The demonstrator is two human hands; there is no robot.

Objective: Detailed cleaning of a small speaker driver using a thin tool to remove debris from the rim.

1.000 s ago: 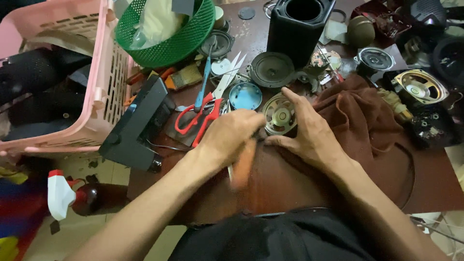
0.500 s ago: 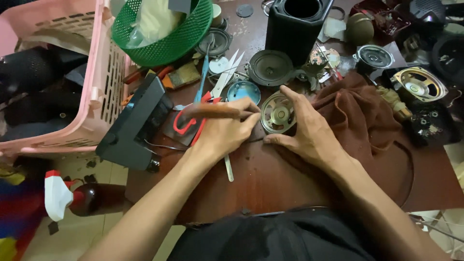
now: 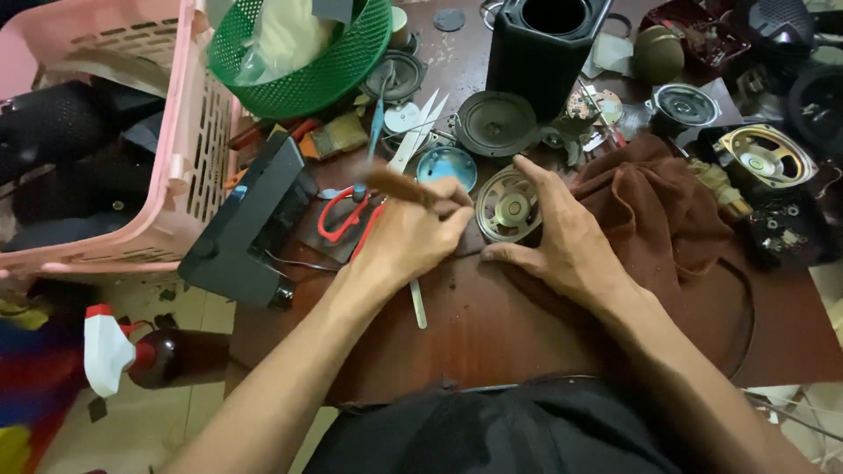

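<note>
A: Speaker cone (image 3: 509, 206), small and round with a metal frame, lies face up on the brown tabletop (image 3: 492, 333), just past the middle of the near half.

B: Who has it?

A: Right hand (image 3: 566, 237) cups it from the right, thumb along its near rim, index finger over its far rim. Fingers are curved against it, not wrapped fully around.

B: And the other hand?

A: Left hand (image 3: 413, 233) is closed around a brown-handled tool (image 3: 399, 184). The handle's long axis runs from far left down to near right, and a pale thin shaft shows below the fist, pointing toward the near edge.

B: Any room to move?

A: Little on the far side: a blue round part (image 3: 446, 165) and a dark speaker (image 3: 496, 123) sit just beyond. Red-handled scissors (image 3: 347, 219) and a black box (image 3: 250, 219) crowd the left, the box overhanging the table's left edge. A brown cloth (image 3: 659, 211) lies right, touching the right wrist. The near strip of tabletop is bare wood up to the person's lap.
</note>
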